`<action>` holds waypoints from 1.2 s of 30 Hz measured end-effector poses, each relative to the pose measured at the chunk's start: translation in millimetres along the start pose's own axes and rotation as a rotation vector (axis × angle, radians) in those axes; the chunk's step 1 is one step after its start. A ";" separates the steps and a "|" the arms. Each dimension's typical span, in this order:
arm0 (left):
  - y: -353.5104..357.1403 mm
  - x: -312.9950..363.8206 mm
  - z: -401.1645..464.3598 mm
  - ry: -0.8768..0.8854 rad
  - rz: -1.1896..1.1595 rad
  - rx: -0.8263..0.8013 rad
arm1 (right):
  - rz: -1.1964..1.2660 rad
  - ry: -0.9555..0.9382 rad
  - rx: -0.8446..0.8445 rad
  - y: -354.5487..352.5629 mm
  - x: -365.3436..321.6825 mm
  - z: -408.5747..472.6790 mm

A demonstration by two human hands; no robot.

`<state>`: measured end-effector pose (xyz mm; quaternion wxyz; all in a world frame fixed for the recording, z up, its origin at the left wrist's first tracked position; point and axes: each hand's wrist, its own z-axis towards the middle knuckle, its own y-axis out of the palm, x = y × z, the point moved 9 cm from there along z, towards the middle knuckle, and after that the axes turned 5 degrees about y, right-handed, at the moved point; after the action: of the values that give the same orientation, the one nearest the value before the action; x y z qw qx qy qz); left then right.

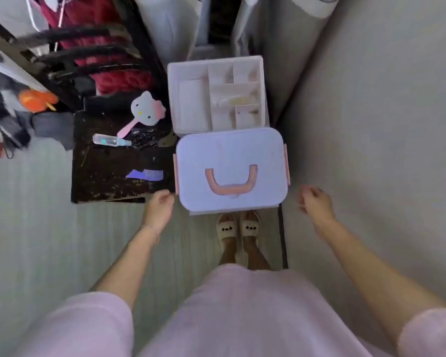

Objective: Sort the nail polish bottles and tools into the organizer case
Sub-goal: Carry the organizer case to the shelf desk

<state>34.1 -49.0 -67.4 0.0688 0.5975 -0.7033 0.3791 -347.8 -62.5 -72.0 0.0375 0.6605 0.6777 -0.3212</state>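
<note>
Cramped between a grey wall and a dark bench, you stand over the closed organizer case, its lid latched and handle flat; the divided tray sits just behind it, touching. No nail polish bottles are clearly visible. Unclip one latch only and the lid may twist, shoving the tray off its perch. Your left hand hovers by the left latch, loosely curled, grasping nothing; your right hand hangs apart, equally released.

Pale striped floor lies below. A dark, scuffed desk stands beside a black chair. A plain wall rises at right.
</note>
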 end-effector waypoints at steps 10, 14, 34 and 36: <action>15.2 47.6 52.8 0.136 -0.016 0.032 | -0.056 -0.049 -0.108 46.8 -51.4 30.0; 23.4 38.3 48.4 0.042 -0.029 -0.079 | -0.087 -0.005 -0.103 41.6 -36.0 19.2; -12.8 -129.5 -170.3 -0.301 -0.521 0.359 | -0.473 -0.231 -0.344 52.0 -24.3 -81.5; -19.6 -148.2 -195.7 -0.307 -0.600 0.457 | -0.600 -0.292 -0.430 73.4 -28.8 -90.6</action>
<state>22.9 188.3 -2.4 -0.0639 0.8258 -0.3974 0.3949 -242.9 -49.5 -15.0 0.1755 0.3577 0.8797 -0.2594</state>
